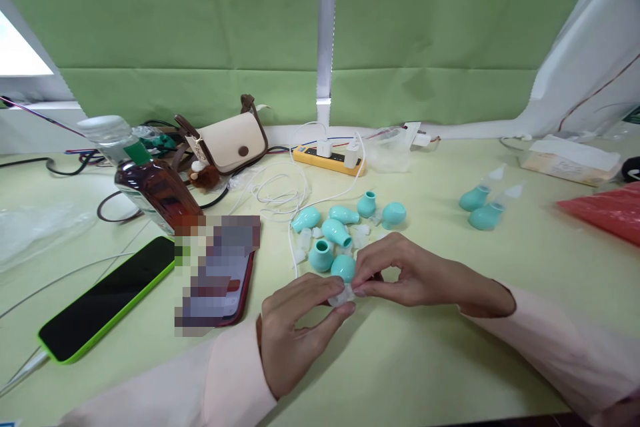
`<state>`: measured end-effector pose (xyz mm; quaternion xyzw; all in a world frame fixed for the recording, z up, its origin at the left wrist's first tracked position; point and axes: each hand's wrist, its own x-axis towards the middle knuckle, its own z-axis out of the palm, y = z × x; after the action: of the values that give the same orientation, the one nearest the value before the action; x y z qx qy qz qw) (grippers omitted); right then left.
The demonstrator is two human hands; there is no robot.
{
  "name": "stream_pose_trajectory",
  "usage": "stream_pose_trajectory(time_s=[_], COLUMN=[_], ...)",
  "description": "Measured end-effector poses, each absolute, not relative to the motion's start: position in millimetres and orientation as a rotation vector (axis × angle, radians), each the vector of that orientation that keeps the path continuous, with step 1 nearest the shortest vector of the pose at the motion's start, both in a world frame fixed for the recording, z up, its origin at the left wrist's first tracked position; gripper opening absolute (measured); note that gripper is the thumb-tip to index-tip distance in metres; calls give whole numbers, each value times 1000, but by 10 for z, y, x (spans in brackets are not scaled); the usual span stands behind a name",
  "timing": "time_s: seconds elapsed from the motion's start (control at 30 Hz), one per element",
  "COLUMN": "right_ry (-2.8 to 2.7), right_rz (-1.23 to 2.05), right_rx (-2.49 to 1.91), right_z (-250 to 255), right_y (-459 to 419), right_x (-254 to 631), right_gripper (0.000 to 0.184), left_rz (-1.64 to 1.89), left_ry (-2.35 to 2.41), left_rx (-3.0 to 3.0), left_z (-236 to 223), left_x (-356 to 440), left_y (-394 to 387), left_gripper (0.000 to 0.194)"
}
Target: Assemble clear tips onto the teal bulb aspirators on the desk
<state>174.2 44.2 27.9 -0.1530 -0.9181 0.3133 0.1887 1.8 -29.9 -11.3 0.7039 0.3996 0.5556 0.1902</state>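
Observation:
A small translucent plastic piece (341, 296) is between both hands, just above the table. My left hand (305, 327) grips it from the left between thumb and fingers. From the right, the thumb and fingertips of my right hand (395, 270) pinch its other end; the fingers hide part of it. Right behind my fingertips sits a teal squeeze bulb (343, 267). More loose bulbs lie beyond it, among them one with its round opening facing up (321, 255). Small translucent plastic parts (304, 240) are scattered among the bulbs.
Two teal bulbs with clear tips (486, 215) lie at the right, near a red plastic bag (607, 208). On the left are a green-edged phone (113, 300), a second phone (220, 280) and a tilted bottle (155, 187). Behind are a handbag (233, 140) and a yellow power strip (310, 156).

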Motion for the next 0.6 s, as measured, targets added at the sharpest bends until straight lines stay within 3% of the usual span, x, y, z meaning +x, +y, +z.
stream_pose_trajectory(time_s=[0.37,0.6], right_ry=[-2737,-2593], right_rz=[719,1228], right_rx=[-550,-596], right_z=[287,268], right_y=[410,546], right_x=[1738,1758], right_gripper=[15,14], left_rz=[1541,1545], left_ry=[1170,1180], left_rx=[1838,1811], left_z=[-114,-113], left_x=[25,28], left_y=[-271,-282], left_gripper=[16,16])
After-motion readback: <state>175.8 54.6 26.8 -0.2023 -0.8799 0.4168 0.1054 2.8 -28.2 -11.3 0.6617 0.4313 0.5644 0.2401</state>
